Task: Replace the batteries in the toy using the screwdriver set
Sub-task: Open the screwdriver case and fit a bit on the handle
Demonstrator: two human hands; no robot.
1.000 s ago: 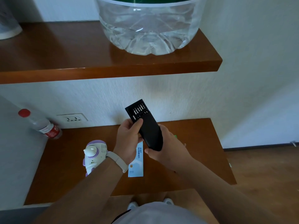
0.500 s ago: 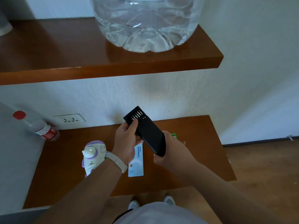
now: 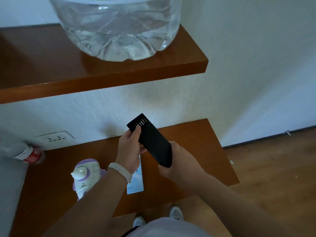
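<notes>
I hold the black screwdriver set case [image 3: 152, 142] in the air above the lower wooden shelf [image 3: 196, 142], tilted with its far end up and to the left. That far end is slid open a little and shows a row of silver bits. My right hand [image 3: 172, 161] grips the near end of the case. My left hand [image 3: 130, 147] holds the far part, thumb lying on the bit tray. The white and purple toy [image 3: 86, 177] lies on the shelf, left of my left forearm.
A white and blue box sleeve [image 3: 136, 182] lies on the shelf under my hands. A small bottle with a red label [image 3: 29, 155] leans at the left by a wall socket [image 3: 54, 138]. A big clear water jug [image 3: 118, 29] stands on the upper shelf [image 3: 102, 74].
The case has tipped further to the left and dropped slightly. My left thumb has slid up onto the exposed bits. The view has shifted downward and right.
</notes>
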